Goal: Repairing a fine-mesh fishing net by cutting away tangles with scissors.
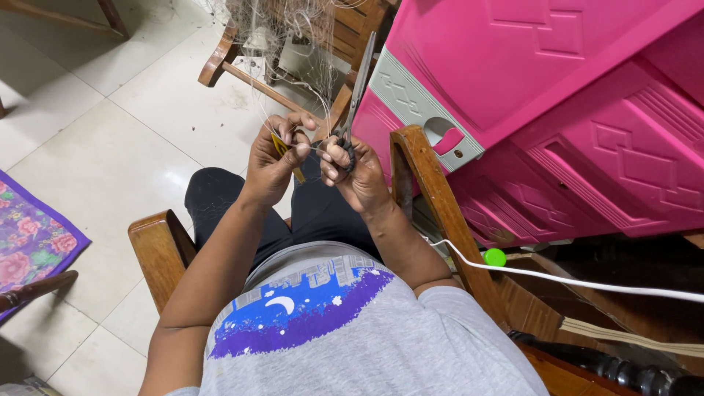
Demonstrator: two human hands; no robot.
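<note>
A: Steel blades, dark handles: what does my right hand [352, 167] hold?

B: A pair of scissors [355, 95]. My right fingers [331, 163] are curled shut through the dark handles, and the blades point up and away from me, toward the netting. Whether the blades are parted or closed cannot be told from here.

A: And my left hand [275, 155]?

B: My left thumb and fingertips are pressed together on a small yellow tool [279, 148], which sits just left of the scissor handles. Pale thread [312, 147] runs between my two hands, level with the knuckles.

A: Where does the thread lead?

B: Up to a tangle of fine white netting [275, 26], draped over a wooden chair [227, 66] ahead of my knees. Strands hang down from it to my hands.

A: What surrounds me?

B: I sit in a wooden armchair; its left armrest [158, 253] is beside my forearm, its right armrest [433, 198] just beside my right wrist. A pink plastic cabinet [557, 110] stands close on the right. A white cable [572, 282] crosses below it, near a small green cap [494, 257]. The tiled floor [110, 147] is pale; a floral purple cloth [33, 238] lies at the left edge.
</note>
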